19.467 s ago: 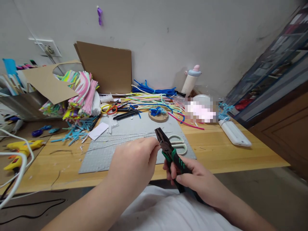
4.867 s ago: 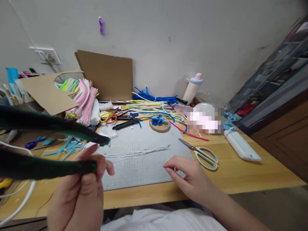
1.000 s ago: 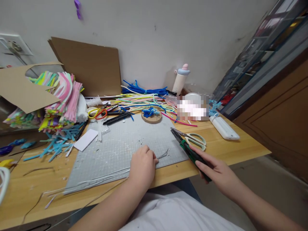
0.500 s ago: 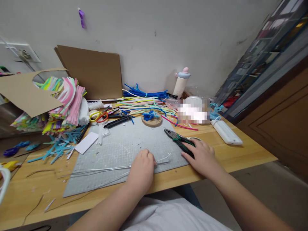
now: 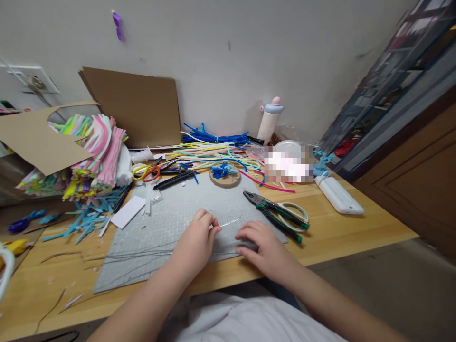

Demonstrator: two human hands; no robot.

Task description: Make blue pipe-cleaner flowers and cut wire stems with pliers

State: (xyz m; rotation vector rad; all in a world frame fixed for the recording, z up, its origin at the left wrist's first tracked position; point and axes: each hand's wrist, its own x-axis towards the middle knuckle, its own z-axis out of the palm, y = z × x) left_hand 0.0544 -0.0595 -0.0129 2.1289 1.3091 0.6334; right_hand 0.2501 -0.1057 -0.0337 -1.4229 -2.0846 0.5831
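Note:
My left hand (image 5: 200,233) pinches a few thin silvery wires (image 5: 230,222) above the grey cutting mat (image 5: 174,209); their short ends stick out to the right. Longer wires trail left over the mat. My right hand (image 5: 258,244) is just right of the wire ends, fingers curved and apart, holding nothing. Beyond it, pliers (image 5: 272,213) with black and green handles lie across the mat's right edge, partly over a pale ring-shaped object (image 5: 301,210). At the mat's far edge a round brown disc (image 5: 226,183) carries a blue fuzzy piece (image 5: 221,170).
Pipe cleaners in many colours (image 5: 206,152) lie along the wall, with a bundled stack (image 5: 103,152) at left. Scissors (image 5: 151,174), a black pen-like tool (image 5: 174,180), a white card (image 5: 128,212), a bottle (image 5: 270,123) and a white device (image 5: 338,195) stand or lie around the mat.
My right hand has let go of the pliers, leaving them on the table, and moved left toward the wires. My left hand has shifted slightly left and up with the wires.

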